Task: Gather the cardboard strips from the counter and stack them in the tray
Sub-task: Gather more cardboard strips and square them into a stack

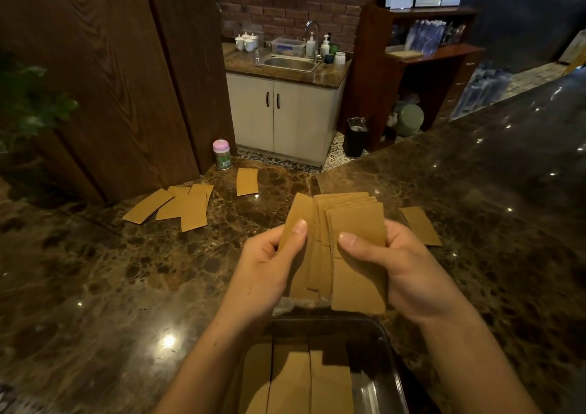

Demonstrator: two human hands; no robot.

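A fanned bundle of brown cardboard strips (348,220) is held upright over the counter, just beyond the tray. My left hand (269,264) grips its left side with the thumb on the front strip. My right hand (409,264) grips the right side, thumb across the front. Below my wrists sits a dark tray (385,378) with several strips (304,382) lying flat in it. Loose strips remain on the marble counter: a small pile (177,206) at the left, a single strip (247,181) farther back, and one strip (420,225) to the right behind my right hand.
A pink-lidded jar (221,154) stands at the counter's far edge by the wooden panel. Beyond the counter are a sink cabinet (285,115), a black bin (356,136) and shelves. A plant (28,103) is at the left.
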